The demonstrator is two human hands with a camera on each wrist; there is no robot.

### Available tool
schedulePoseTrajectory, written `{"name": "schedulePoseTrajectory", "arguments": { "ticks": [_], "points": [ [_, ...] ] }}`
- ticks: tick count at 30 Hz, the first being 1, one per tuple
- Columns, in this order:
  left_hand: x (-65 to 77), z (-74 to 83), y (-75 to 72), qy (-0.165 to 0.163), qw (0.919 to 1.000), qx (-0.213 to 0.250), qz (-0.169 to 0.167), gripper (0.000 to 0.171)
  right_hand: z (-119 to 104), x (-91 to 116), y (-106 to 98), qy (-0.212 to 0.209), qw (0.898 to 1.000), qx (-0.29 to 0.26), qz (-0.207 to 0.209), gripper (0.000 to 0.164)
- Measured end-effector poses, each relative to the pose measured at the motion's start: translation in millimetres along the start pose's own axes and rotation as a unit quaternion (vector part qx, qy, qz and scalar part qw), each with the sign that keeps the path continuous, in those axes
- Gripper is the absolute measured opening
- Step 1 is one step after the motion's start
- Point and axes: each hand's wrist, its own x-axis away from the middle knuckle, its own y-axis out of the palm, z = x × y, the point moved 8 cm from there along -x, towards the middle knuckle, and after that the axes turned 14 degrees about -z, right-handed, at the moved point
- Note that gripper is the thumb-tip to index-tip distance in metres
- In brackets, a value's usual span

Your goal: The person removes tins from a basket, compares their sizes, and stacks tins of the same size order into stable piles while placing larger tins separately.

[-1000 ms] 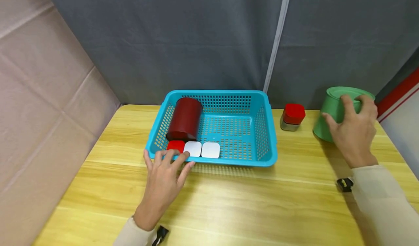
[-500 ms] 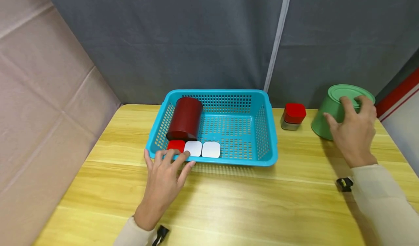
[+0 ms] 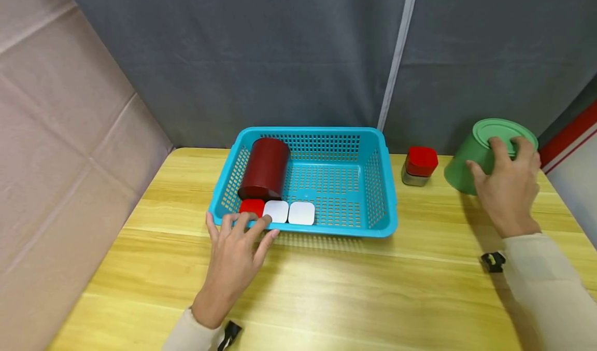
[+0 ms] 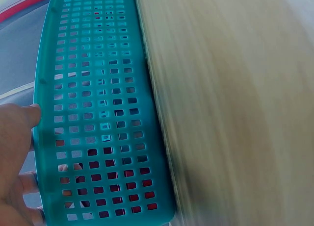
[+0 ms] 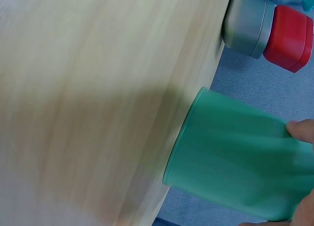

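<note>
Currently grips a green container (image 3: 477, 159) with the right hand (image 3: 510, 195), fingers and thumb set apart round its upper part, just ahead and slightly to the left of the palm. Hooks the left hand (image 3: 235, 260) over the near rim of a blue basket (image 3: 336, 230), fingers curled inside, thumb toward the outer side. Has a red-lidded jar (image 3: 420, 165) near the right hand, beyond and to the left, apart from the green container. Keeps a dark red cylinder (image 3: 264, 169) beyond the left fingers, in the basket, with a red square top (image 3: 252, 207) and two white square tops (image 3: 288, 213) right beside those fingertips.

Compared with one second ago, shifts the green container slightly back toward the grey curtain (image 3: 261, 55), together with the right hand; leaves the left hand on the same stretch of rim.

Shows plain green on a round, slightly tapering container, ringed flat end upward, thin lip line round the lower end, close above or touching the tabletop (image 3: 373, 299); cannot tell which.
</note>
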Motion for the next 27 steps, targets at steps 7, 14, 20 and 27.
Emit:
{"name": "schedulePoseTrajectory", "arguments": {
  "ticks": [7,14,20,27],
  "points": [
    [0.5,0.1,-0.2,0.001,1.0000,0.000,0.003,0.038,2,-2,2,0.011,1.000,0.000,-0.020,0.054],
    [-0.1,1.1,0.2,0.007,0.9999,0.000,0.009,0.053,3,-2,2,0.023,0.999,0.001,-0.043,0.057],
    [-0.2,1.6,0.4,0.008,0.9999,-0.002,0.012,0.056,-1,-1,-5,0.006,1.000,-0.012,-0.011,0.058],
    [0.0,1.1,-0.2,0.004,1.0000,0.003,0.007,0.038,-18,-3,-12,0.008,1.000,-0.010,-0.014,0.068]
  ]
}}
